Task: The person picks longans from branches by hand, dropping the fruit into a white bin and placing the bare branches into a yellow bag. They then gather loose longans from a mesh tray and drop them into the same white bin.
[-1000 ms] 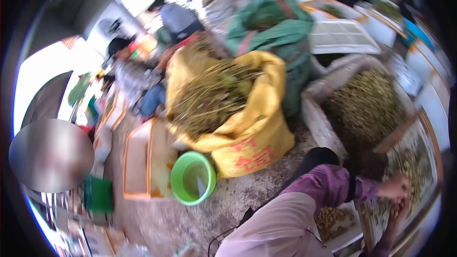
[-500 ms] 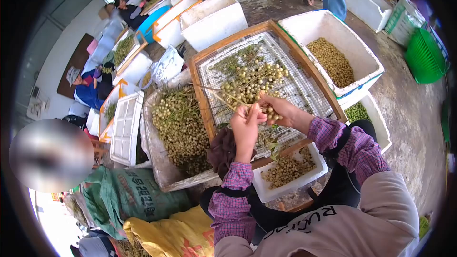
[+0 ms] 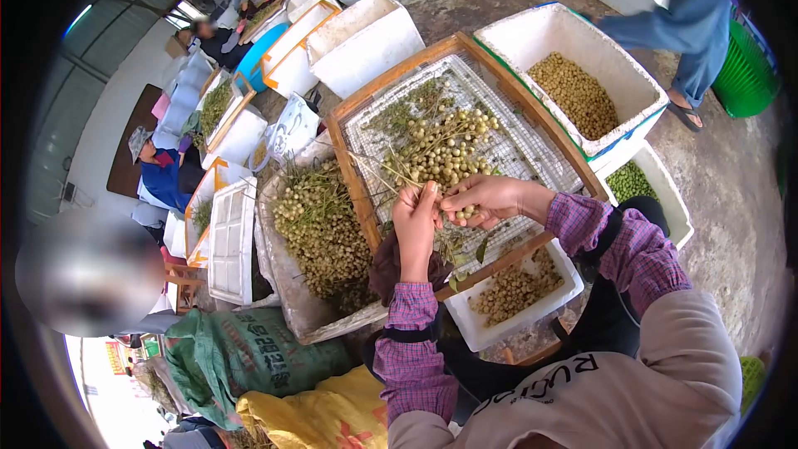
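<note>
My left hand (image 3: 417, 220) is closed in a pinch on the thin stems (image 3: 389, 170) of a fruit bunch, which stick out toward the upper left. Close beside it, my right hand (image 3: 490, 201) curls around small round yellow-green fruit (image 3: 467, 213) of that bunch; its fingertips are partly hidden. Both hands are above the near part of a wood-framed wire mesh screen (image 3: 539, 156). More fruit bunches (image 3: 453, 145) with stems and leaf bits lie on the mesh. Below its near edge is a white tray (image 3: 573, 287) with loose fruit (image 3: 517, 291).
At left a foam box (image 3: 312, 335) is heaped with fruit bunches (image 3: 320, 233). At right stand foam boxes of loose yellow fruit (image 3: 573, 96) and green fruit (image 3: 629, 181). Green (image 3: 249, 357) and yellow sacks (image 3: 324, 407) lie lower left. A person's legs (image 3: 682, 33) pass upper right; others sit far left.
My hands have moved slightly down and stay close together on the bunch. The person in blue trousers has stepped to the right, beside the green basket. The view has shifted slightly.
</note>
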`<act>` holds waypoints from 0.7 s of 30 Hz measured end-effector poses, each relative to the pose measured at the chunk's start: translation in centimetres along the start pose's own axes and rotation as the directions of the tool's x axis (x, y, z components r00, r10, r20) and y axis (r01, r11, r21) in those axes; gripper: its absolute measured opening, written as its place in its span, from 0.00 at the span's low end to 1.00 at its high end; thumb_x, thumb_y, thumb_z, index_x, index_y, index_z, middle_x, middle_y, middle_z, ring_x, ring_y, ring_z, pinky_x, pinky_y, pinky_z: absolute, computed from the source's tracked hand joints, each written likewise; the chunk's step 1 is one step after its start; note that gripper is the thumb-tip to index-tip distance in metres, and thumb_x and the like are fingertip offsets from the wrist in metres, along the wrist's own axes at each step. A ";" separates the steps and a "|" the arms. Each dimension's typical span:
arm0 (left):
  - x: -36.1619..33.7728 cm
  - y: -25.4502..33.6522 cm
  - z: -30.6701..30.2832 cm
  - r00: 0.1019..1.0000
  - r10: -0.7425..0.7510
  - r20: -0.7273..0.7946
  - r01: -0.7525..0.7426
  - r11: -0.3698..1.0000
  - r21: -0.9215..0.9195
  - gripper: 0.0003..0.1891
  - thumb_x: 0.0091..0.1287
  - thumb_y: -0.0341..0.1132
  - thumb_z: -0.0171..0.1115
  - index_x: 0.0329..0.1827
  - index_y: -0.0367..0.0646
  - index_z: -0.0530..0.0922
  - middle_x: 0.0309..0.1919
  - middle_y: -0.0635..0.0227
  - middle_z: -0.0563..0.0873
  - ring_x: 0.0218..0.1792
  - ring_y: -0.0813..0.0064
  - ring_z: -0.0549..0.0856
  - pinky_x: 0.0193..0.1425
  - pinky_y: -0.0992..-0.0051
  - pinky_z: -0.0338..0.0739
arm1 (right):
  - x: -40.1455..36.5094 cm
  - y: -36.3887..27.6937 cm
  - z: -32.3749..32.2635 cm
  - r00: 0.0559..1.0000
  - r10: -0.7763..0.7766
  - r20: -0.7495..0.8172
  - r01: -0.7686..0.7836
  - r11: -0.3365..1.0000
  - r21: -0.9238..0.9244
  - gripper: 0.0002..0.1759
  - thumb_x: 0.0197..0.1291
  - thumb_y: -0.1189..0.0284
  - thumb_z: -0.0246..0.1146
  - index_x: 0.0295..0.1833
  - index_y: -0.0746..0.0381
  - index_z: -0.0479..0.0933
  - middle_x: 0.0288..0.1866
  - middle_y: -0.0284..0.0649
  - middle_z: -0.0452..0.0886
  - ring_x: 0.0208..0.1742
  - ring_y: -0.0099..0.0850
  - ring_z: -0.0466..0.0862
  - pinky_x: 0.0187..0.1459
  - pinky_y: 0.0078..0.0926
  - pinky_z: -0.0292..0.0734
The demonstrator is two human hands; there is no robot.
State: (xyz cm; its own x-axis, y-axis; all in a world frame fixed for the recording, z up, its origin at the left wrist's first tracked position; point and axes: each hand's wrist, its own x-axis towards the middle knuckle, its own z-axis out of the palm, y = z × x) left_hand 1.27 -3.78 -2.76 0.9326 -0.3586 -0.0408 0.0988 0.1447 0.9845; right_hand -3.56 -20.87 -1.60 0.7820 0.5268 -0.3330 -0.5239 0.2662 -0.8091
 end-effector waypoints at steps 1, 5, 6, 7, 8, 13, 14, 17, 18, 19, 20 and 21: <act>0.3 -0.3 -0.3 1.000 0.005 -0.015 -0.006 1.000 -0.015 0.13 0.71 0.33 0.60 0.26 0.42 0.70 0.16 0.74 0.73 0.13 0.87 0.68 0.15 0.84 0.62 | 0.2 0.3 -0.1 1.000 -0.013 0.024 0.013 1.000 -0.007 0.15 0.67 0.60 0.61 0.40 0.63 0.78 0.29 0.33 0.75 0.17 0.14 0.64 0.15 0.14 0.52; 1.3 1.0 -1.8 0.983 0.009 -0.185 -0.016 0.999 -0.036 0.14 0.72 0.32 0.58 0.25 0.43 0.69 0.19 0.73 0.73 0.13 0.87 0.64 0.15 0.81 0.62 | 0.5 2.2 -0.3 0.996 0.064 -0.055 -0.059 0.994 0.094 0.12 0.69 0.64 0.58 0.42 0.64 0.76 0.31 0.35 0.77 0.18 0.15 0.64 0.15 0.14 0.54; 1.3 1.4 -2.0 0.982 0.031 -0.185 -0.039 0.998 -0.042 0.14 0.71 0.32 0.59 0.26 0.43 0.69 0.18 0.73 0.72 0.13 0.87 0.63 0.15 0.81 0.61 | 0.8 2.7 -0.8 0.994 0.077 -0.072 -0.065 0.985 0.162 0.12 0.69 0.65 0.58 0.42 0.63 0.76 0.31 0.35 0.77 0.19 0.15 0.65 0.15 0.14 0.55; 1.2 1.3 -2.1 0.989 0.012 -0.151 -0.018 0.999 -0.039 0.13 0.71 0.32 0.60 0.26 0.43 0.70 0.18 0.74 0.72 0.14 0.87 0.64 0.16 0.81 0.61 | 1.4 3.3 -1.7 0.998 0.025 -0.061 -0.007 0.961 0.276 0.13 0.70 0.64 0.56 0.39 0.63 0.76 0.32 0.36 0.78 0.20 0.17 0.66 0.16 0.14 0.57; 1.0 1.2 -2.1 0.993 -0.006 -0.116 0.002 0.999 -0.035 0.13 0.70 0.33 0.60 0.27 0.44 0.70 0.18 0.74 0.73 0.14 0.87 0.64 0.16 0.81 0.62 | 1.8 3.3 -2.1 0.996 0.015 -0.090 0.015 0.944 0.329 0.15 0.70 0.61 0.55 0.40 0.63 0.76 0.31 0.35 0.78 0.20 0.17 0.67 0.16 0.13 0.58; 0.8 0.9 -1.2 0.998 -0.066 0.002 0.066 0.996 -0.063 0.10 0.69 0.33 0.63 0.31 0.43 0.72 0.22 0.74 0.75 0.15 0.89 0.65 0.16 0.83 0.61 | 2.1 3.0 -2.7 0.977 -0.084 -0.194 0.155 0.909 0.386 0.28 0.69 0.46 0.51 0.41 0.62 0.77 0.33 0.35 0.79 0.22 0.18 0.71 0.16 0.13 0.64; 0.7 1.1 -0.9 0.996 -0.086 0.013 0.087 0.995 -0.045 0.10 0.68 0.33 0.63 0.31 0.43 0.71 0.21 0.74 0.75 0.15 0.89 0.65 0.16 0.83 0.60 | 2.0 2.4 -2.3 0.973 -0.095 -0.212 0.167 0.919 0.358 0.29 0.69 0.45 0.50 0.41 0.62 0.78 0.34 0.35 0.79 0.23 0.18 0.72 0.16 0.14 0.64; 0.5 1.6 -0.5 0.990 -0.135 0.036 0.133 0.990 0.053 0.11 0.68 0.33 0.63 0.30 0.44 0.70 0.20 0.75 0.75 0.14 0.91 0.64 0.14 0.84 0.57 | 0.9 1.0 -0.8 0.989 -0.102 -0.104 0.113 0.988 0.106 0.27 0.67 0.46 0.56 0.41 0.63 0.77 0.32 0.36 0.79 0.22 0.19 0.72 0.15 0.16 0.64; 0.4 1.8 -0.4 0.989 -0.137 0.051 0.132 0.988 0.080 0.11 0.68 0.33 0.63 0.30 0.44 0.70 0.20 0.75 0.74 0.14 0.91 0.64 0.14 0.84 0.56 | 0.7 0.8 -0.5 0.994 -0.093 -0.059 0.093 0.996 -0.004 0.26 0.66 0.47 0.57 0.41 0.63 0.77 0.31 0.36 0.79 0.21 0.19 0.72 0.15 0.17 0.63; 0.2 1.9 -0.2 0.988 -0.140 0.066 0.132 0.986 0.106 0.11 0.68 0.33 0.63 0.30 0.44 0.70 0.20 0.76 0.74 0.13 0.91 0.64 0.14 0.84 0.56 | 0.9 1.1 -0.5 0.991 -0.128 -0.024 0.127 0.991 -0.033 0.22 0.66 0.52 0.60 0.41 0.62 0.76 0.32 0.35 0.78 0.18 0.17 0.67 0.13 0.16 0.57; 0.1 1.9 -0.1 0.987 -0.143 0.081 0.131 0.983 0.131 0.11 0.69 0.33 0.63 0.30 0.44 0.70 0.19 0.76 0.74 0.13 0.91 0.63 0.14 0.84 0.56 | 0.9 1.3 -0.6 0.995 -0.098 -0.010 0.098 0.995 0.002 0.20 0.67 0.53 0.60 0.41 0.62 0.76 0.32 0.35 0.77 0.17 0.16 0.65 0.13 0.16 0.55; 0.0 1.8 -0.2 0.986 -0.147 0.077 0.138 0.984 0.108 0.11 0.69 0.33 0.62 0.30 0.44 0.70 0.19 0.75 0.74 0.13 0.91 0.63 0.14 0.84 0.55 | 1.0 1.5 -0.8 0.998 -0.069 0.005 0.068 0.997 0.036 0.19 0.67 0.54 0.59 0.41 0.61 0.76 0.32 0.34 0.77 0.17 0.15 0.63 0.13 0.15 0.53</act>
State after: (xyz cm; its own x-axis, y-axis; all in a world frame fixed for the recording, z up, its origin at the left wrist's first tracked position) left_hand 1.53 -3.35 -1.04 0.8784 -0.4460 -0.1718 0.1887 -0.0067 0.9820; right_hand -3.28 -20.63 -3.52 0.8145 0.5112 -0.2743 -0.4809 0.3304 -0.8121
